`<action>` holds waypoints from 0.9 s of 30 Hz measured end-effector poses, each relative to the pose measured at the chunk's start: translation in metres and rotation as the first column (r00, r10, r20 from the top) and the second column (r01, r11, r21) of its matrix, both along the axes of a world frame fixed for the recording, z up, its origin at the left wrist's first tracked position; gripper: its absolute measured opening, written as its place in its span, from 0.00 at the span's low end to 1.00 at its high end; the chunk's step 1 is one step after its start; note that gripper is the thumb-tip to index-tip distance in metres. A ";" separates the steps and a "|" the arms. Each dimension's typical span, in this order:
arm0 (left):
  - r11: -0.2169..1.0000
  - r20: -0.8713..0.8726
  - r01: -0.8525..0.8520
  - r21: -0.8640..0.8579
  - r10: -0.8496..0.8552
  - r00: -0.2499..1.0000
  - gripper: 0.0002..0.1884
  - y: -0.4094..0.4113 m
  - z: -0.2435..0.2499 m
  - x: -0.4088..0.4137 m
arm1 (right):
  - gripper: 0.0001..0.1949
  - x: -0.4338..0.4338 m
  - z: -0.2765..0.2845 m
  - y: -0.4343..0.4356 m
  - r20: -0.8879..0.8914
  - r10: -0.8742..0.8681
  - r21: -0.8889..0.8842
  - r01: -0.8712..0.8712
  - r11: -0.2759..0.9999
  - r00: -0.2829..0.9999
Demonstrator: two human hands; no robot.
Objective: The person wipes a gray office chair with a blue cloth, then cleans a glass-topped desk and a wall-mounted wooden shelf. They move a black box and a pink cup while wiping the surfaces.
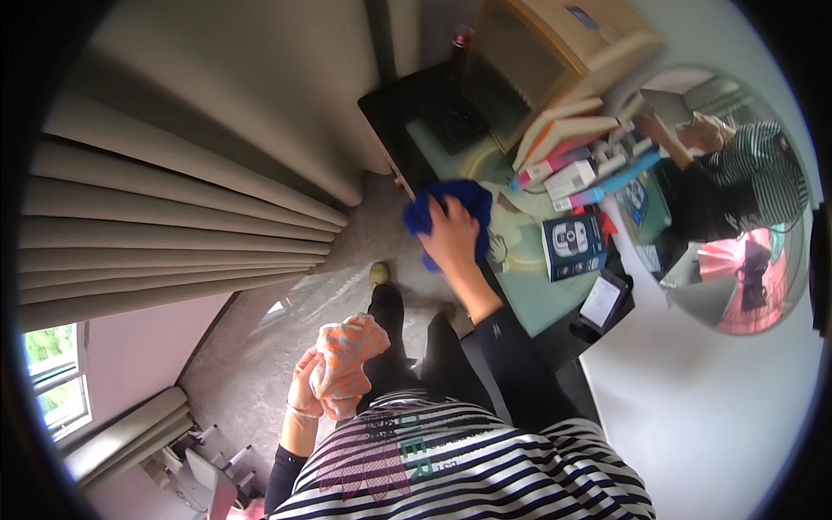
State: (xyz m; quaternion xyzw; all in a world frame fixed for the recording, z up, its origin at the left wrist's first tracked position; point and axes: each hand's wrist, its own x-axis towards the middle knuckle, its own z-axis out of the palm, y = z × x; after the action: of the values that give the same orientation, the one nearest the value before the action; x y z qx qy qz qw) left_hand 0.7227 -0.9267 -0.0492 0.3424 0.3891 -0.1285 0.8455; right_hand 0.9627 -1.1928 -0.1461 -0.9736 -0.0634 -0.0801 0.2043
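Note:
My left hand [305,387] holds a crumpled orange-and-grey checked cloth [348,364] in front of my body, away from the desk. At the near edge of the desk, my right hand [452,234] grips a dark blue cloth [478,195] from above, its fingers bent into the fabric. Part of this cloth lies over the desk's edge, and its underside is hidden. Just right of it is the pale green, patterned desk mat [526,299] on the black desktop [390,97].
On the desk stand a dark blue printed box [575,246], a phone-like device [601,302], several books [559,133], slim boxes [572,179] and a wooden cabinet [533,58]. A round mirror [721,195] rises behind. Beige curtains [175,240] hang left above the grey floor [247,351].

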 end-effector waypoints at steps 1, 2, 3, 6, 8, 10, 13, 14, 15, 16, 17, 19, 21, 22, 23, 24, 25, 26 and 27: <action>1.000 -0.009 -0.012 -0.022 0.012 1.000 0.09 0.004 -0.006 0.003 | 0.40 -0.018 -0.001 -0.009 -0.040 -0.012 -0.023 0.011 1.000 0.999; 0.999 -0.018 -0.025 -0.045 0.024 1.000 0.09 0.009 -0.014 0.004 | 0.41 -0.035 0.001 -0.017 -0.068 -0.014 -0.066 0.010 0.998 0.998; 0.998 -0.019 -0.020 -0.063 0.019 1.000 0.08 0.017 -0.022 0.013 | 0.41 -0.046 0.000 -0.025 -0.075 0.002 -0.099 -0.010 0.995 0.997; 0.997 -0.018 -0.013 -0.079 0.012 1.000 0.09 0.035 -0.029 0.039 | 0.41 -0.026 0.000 -0.005 -0.096 0.059 -0.185 -0.076 0.980 0.994; 0.996 -0.001 0.015 -0.084 -0.015 1.000 0.09 0.051 -0.030 0.067 | 0.35 0.030 0.003 0.028 -0.050 0.107 -0.170 -0.114 0.979 0.993; 0.995 0.037 0.035 -0.095 -0.032 0.999 0.09 0.065 -0.025 0.093 | 0.22 0.094 -0.001 0.064 -0.014 0.081 -0.187 -0.082 0.979 0.997; 0.999 -0.023 0.011 -0.035 -0.012 1.000 0.11 0.084 -0.021 0.115 | 0.15 0.179 0.007 0.121 0.040 0.049 -0.127 -0.043 0.991 0.998; 0.999 -0.021 0.022 -0.042 -0.023 1.000 0.12 0.089 -0.023 0.123 | 0.15 0.203 0.003 0.131 0.088 0.038 -0.096 -0.030 0.995 0.995; 0.997 -0.023 0.049 -0.054 -0.050 0.998 0.12 0.095 -0.020 0.135 | 0.15 0.223 -0.003 0.140 0.131 0.023 -0.065 -0.015 0.998 0.991; 0.994 -0.024 0.085 -0.071 -0.087 0.996 0.12 0.099 -0.016 0.149 | 0.16 0.243 -0.012 0.143 0.174 -0.001 -0.038 0.008 0.999 0.985; 0.989 -0.031 0.118 -0.084 -0.121 0.992 0.12 0.103 -0.013 0.160 | 0.16 0.258 -0.023 0.146 0.211 -0.024 -0.007 0.026 1.000 0.977; 0.982 -0.037 0.177 -0.069 -0.180 0.983 0.12 0.108 -0.005 0.180 | 0.17 0.269 -0.030 0.148 0.277 -0.060 0.054 0.047 0.997 0.959; 0.972 -0.046 0.222 -0.075 -0.226 0.973 0.12 0.111 -0.004 0.197 | 0.16 0.255 -0.027 0.143 0.309 0.031 -0.262 0.054 0.963 0.951; 0.967 -0.043 0.239 -0.086 -0.243 0.969 0.13 0.115 -0.005 0.204 | 0.16 0.244 -0.023 0.142 0.316 0.085 -0.412 0.056 0.909 0.945; 0.962 -0.042 0.256 -0.097 -0.261 0.964 0.13 0.117 -0.007 0.211 | 0.16 0.230 -0.018 0.138 0.270 0.023 -0.295 0.060 0.954 0.963; 0.955 -0.047 0.289 -0.063 -0.292 0.955 0.13 0.117 -0.012 0.219 | 0.16 0.212 -0.017 0.131 0.219 -0.037 -0.175 0.076 0.982 0.975; 0.946 -0.054 0.322 -0.028 -0.323 0.945 0.13 0.117 -0.019 0.228 | 0.16 0.193 -0.014 0.123 0.160 -0.090 -0.051 0.099 0.994 0.983; 0.933 -0.058 0.361 0.001 -0.360 0.931 0.13 0.114 -0.023 0.238 | 0.17 0.170 -0.014 0.108 0.086 -0.083 -0.082 0.090 0.993 0.993; 0.917 -0.008 0.397 -0.034 -0.397 0.918 0.11 0.110 -0.022 0.252 | 0.18 0.144 -0.025 0.089 0.011 -0.075 -0.108 0.076 0.991 0.997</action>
State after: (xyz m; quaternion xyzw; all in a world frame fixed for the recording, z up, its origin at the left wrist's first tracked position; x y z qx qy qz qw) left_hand 0.9743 -0.8172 -0.0707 0.3997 0.3158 -0.3060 0.8043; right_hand 1.1067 -1.1035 -0.1706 -0.9846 -0.0315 -0.0877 0.1480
